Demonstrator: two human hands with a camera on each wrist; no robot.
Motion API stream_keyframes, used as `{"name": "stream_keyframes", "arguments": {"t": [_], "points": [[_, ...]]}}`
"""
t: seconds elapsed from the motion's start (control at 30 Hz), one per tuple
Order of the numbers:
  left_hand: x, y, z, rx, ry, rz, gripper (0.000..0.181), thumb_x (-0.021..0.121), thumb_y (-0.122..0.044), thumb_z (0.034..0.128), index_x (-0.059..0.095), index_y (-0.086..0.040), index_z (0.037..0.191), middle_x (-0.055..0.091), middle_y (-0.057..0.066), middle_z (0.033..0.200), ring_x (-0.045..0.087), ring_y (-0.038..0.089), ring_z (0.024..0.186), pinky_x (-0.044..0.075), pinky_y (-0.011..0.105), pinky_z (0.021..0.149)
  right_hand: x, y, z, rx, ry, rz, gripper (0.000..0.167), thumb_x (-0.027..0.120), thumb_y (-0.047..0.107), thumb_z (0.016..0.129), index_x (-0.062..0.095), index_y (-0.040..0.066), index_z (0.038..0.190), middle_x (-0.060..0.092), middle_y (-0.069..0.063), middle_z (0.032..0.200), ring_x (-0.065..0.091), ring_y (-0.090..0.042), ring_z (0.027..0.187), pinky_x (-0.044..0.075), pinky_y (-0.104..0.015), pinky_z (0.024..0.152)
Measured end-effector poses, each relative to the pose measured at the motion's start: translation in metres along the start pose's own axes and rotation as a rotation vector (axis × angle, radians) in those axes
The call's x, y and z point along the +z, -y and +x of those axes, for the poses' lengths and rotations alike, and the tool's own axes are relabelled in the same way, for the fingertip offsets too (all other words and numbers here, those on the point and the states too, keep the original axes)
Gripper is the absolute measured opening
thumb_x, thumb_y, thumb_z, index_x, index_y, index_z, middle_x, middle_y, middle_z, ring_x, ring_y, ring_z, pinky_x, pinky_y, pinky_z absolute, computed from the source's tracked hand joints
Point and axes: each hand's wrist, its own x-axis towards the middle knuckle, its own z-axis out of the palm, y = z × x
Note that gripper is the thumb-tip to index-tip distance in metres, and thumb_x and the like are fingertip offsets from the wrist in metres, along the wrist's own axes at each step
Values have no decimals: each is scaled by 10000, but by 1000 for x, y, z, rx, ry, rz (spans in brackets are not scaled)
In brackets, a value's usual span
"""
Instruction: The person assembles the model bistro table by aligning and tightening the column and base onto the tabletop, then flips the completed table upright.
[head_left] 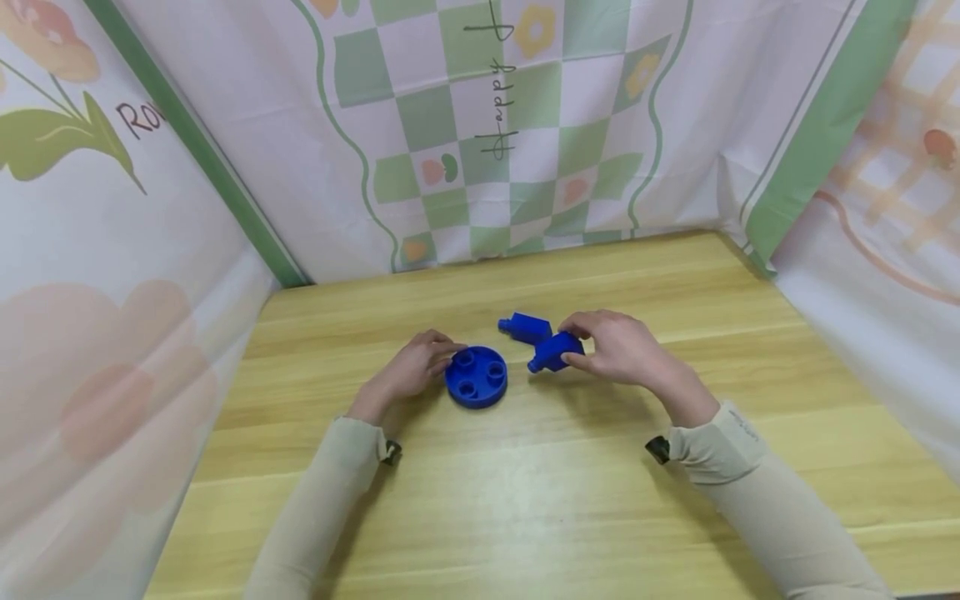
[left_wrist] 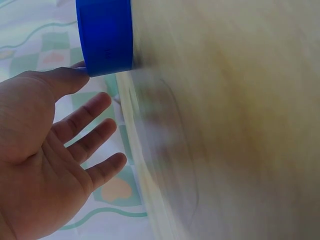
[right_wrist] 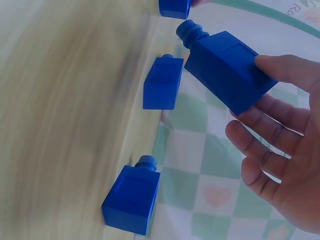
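Observation:
A round blue tray with three ring-shaped sockets stands on the table. My left hand pinches its upper-left rim between thumb and index finger; the other fingers stay spread in the left wrist view. My right hand holds a blue angular bottle by its base end, thumb on one face. The bottle tilts, its threaded neck pointing left toward the tray. In the right wrist view, two similar blue bottles, a nearer one and a farther one, rest on the table. Only one loose bottle shows in the head view.
The wooden table is bordered by a printed cloth wall at the back, with more cloth at the left and right. Dark wrist straps show at the sleeves.

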Motion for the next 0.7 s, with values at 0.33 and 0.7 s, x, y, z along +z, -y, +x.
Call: {"name": "stream_keyframes", "arguments": {"t": [0.33, 0.7], "points": [[0, 0, 0, 9, -12, 0, 358, 526, -170, 1038, 605, -174, 1387, 566, 145, 1338, 549, 318, 1254, 449, 482, 1096, -3, 16, 6, -74, -32, 14, 433, 754, 350, 873, 661, 129, 1235, 705, -65, 1085, 660, -242, 1022, 558, -465, 859], [0, -1, 1, 48, -36, 17, 345, 558, -147, 1021, 630, -145, 1358, 595, 145, 1306, 573, 308, 1224, 450, 469, 1090, -3, 35, 17, -159, -27, 17, 443, 742, 356, 887, 663, 137, 1264, 708, -47, 1151, 654, -239, 1091, 551, -459, 923]]}}
